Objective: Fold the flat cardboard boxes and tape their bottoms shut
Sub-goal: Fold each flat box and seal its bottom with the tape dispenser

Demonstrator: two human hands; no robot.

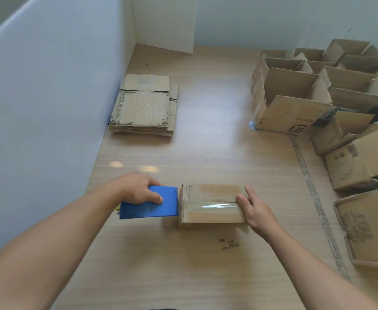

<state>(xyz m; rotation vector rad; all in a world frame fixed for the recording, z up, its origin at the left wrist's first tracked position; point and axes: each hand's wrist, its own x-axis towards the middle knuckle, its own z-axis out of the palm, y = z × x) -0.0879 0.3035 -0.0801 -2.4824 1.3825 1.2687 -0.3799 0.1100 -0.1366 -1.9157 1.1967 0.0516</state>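
Observation:
A small folded cardboard box (210,203) lies on the wooden table (205,142) with its closed flaps facing up. A strip of clear tape (214,206) runs along the flap seam. My left hand (138,189) grips a blue tape dispenser (148,205) whose front edge touches the box's left end. My right hand (254,209) rests on the box's right end, with straight fingers over the edge and the thumb on the tape. A stack of flat cardboard boxes (144,106) lies at the far left of the table.
Several assembled open boxes (313,86) crowd the table's right side, some lying on their sides. A white partition wall (38,108) borders the left. A small round clear thing (253,125) sits by the nearest large box. A line of tape (313,193) crosses the table.

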